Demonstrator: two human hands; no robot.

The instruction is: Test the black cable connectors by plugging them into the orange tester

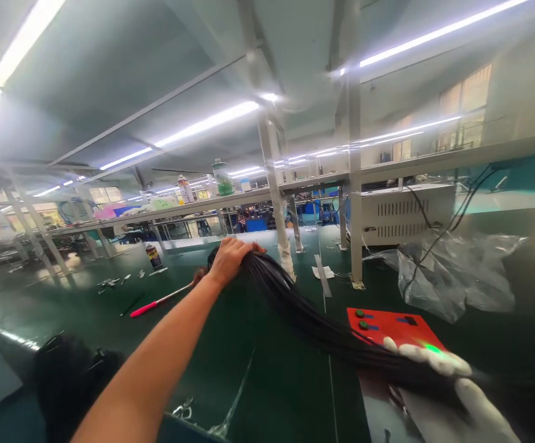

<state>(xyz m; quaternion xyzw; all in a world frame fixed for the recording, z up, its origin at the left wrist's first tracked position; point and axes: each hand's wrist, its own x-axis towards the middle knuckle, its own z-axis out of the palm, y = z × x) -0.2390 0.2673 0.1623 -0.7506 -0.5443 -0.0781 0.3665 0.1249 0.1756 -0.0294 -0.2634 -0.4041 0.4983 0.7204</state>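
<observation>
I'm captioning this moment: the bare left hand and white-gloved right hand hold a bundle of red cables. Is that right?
The colour is wrong: the bundle of cables is black, as the head view shows. The bare left hand and white-gloved right hand do hold it.

Your long black cable bundle point(299, 311) looks like smooth plastic. At four o'clock your white fingered glove point(449, 363) looks like matt cloth; just past three, the crumpled clear plastic bag point(470, 277) is glossy; at six, the flat dark-green tabletop point(286, 381) looks smooth.
</observation>
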